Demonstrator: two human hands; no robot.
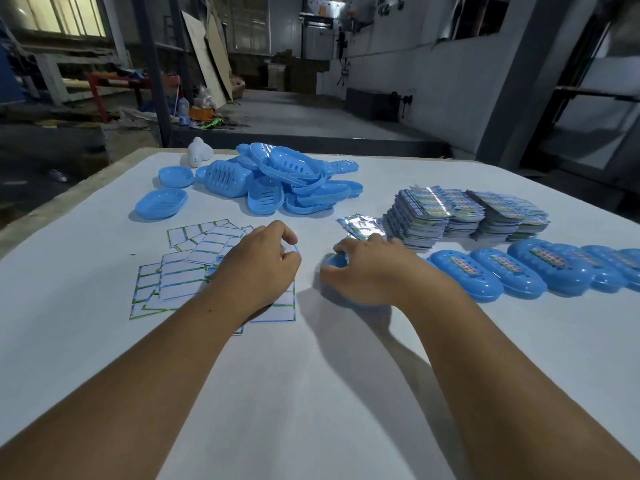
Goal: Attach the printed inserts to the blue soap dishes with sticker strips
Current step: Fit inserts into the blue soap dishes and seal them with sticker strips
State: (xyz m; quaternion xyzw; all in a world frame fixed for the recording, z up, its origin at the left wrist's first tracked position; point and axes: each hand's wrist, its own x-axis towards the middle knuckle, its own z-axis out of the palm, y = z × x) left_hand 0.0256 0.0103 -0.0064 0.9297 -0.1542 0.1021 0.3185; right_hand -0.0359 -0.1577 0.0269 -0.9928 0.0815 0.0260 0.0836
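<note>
Dim workshop is showing behind, clutter and boards at the back; white table (311,393) is filling the foreground. Left hand (259,268) is hovering over the sticker sheets (183,268), fingers curled, thumb and forefinger pinching what looks like a thin sticker strip (294,248) — blurry, so that's a judgement. Right hand (367,271) is gripping a blue soap dish (337,260) against the table, fingers curled round its near end; most of the dish is hiding under the hand. Can't tell whether an insert is already lying on it.

Stacks of printed inserts (464,213) are sitting just beyond the right hand, with a few loose inserts (360,225) right by the fingertips. Unfinished dish pile (277,181) is lying at the far centre, well apart from the hands. Finished dishes (540,268) with inserts stuck on are lining up to the right.

Step in hand seems to be: getting a strip free and carrying it to the held dish. Doing it well probably means keeping the strip flat and off the other fingers so it isn't folding on itself, holding the dish steady, centring the insert along the slotted face like the finished ones, then pressing the strip down across both.
</note>
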